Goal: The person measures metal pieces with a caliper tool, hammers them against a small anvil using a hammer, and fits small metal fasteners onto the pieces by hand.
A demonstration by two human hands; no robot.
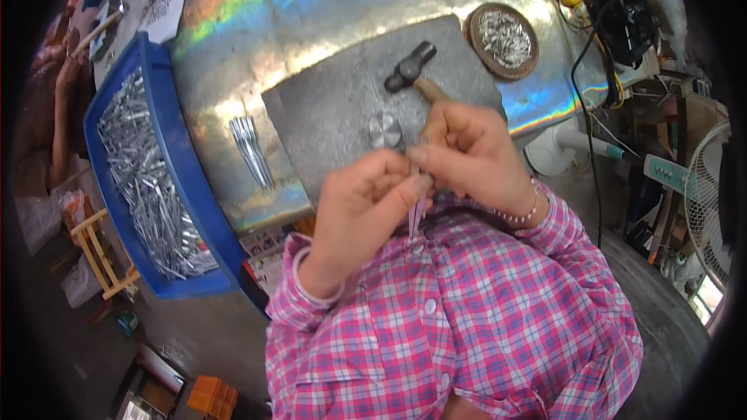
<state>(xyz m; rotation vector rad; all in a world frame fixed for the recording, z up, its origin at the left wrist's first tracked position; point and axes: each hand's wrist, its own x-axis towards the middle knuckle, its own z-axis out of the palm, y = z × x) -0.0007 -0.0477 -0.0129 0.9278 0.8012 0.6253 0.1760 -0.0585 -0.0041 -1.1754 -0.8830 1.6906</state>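
Observation:
My left hand (362, 206) and my right hand (478, 159) meet in front of my chest, thumbs and fingertips pinched together. A thin shiny strip (417, 214) sticks out below the left fingertips; most of it is hidden by the fingers. What the right fingers pinch is too small to tell. Just beyond the fingertips, a round metal disc (384, 131) rests on a grey metal plate (327, 101). A hammer (410, 68) lies on the plate, its wooden handle running behind my right hand; whether that hand touches the handle I cannot tell.
To the left stands a blue bin (183, 136) full of slim metal pieces. Several similar pieces (250, 152) lie together between bin and plate. A round brown bowl (504, 41) holds small silvery bits at the far right. Black cables (580, 70) and a fan (708, 194) are on the right.

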